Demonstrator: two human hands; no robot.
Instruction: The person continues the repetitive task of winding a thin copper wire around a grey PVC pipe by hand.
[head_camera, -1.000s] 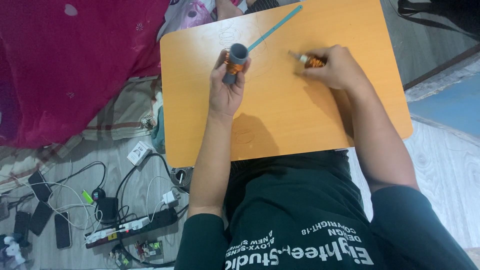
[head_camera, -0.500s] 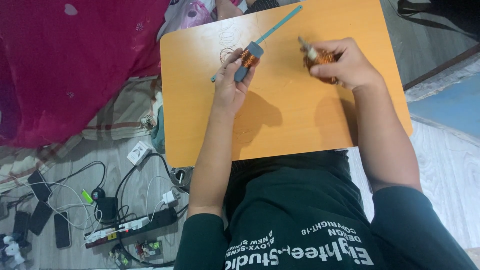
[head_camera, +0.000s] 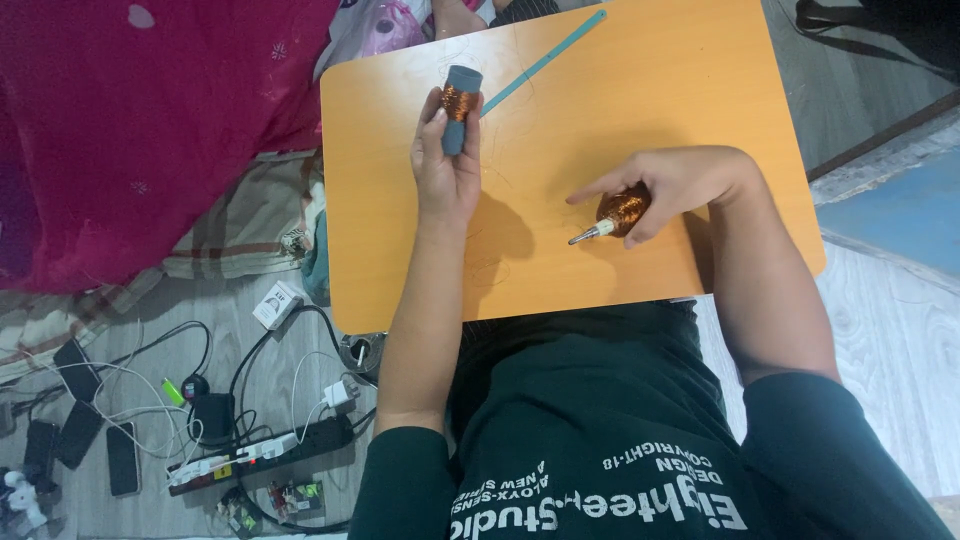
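Note:
My left hand (head_camera: 446, 168) grips a grey tube (head_camera: 458, 103) wound with copper wire, held upright over the left part of the orange table (head_camera: 560, 60). My right hand (head_camera: 672, 185) is closed around a spool of copper wire (head_camera: 620, 211) with a pale pointed tip, low over the table's right-middle, forefinger stretched out to the left. Thin strands of wire trail loosely across the tabletop between the two hands. A long teal strip (head_camera: 545, 62) lies diagonally on the table just beyond the tube.
A magenta cloth (head_camera: 130, 120) covers the upper left. On the floor at lower left lie a power strip (head_camera: 262, 450), chargers, cables and phones (head_camera: 78, 430). A striped fabric (head_camera: 230, 235) sits beside the table edge. My dark shirt fills the bottom.
My right hand has dropped from the table's far edge toward me with the spool. The left hand turned the grey tube upright again after tilting it.

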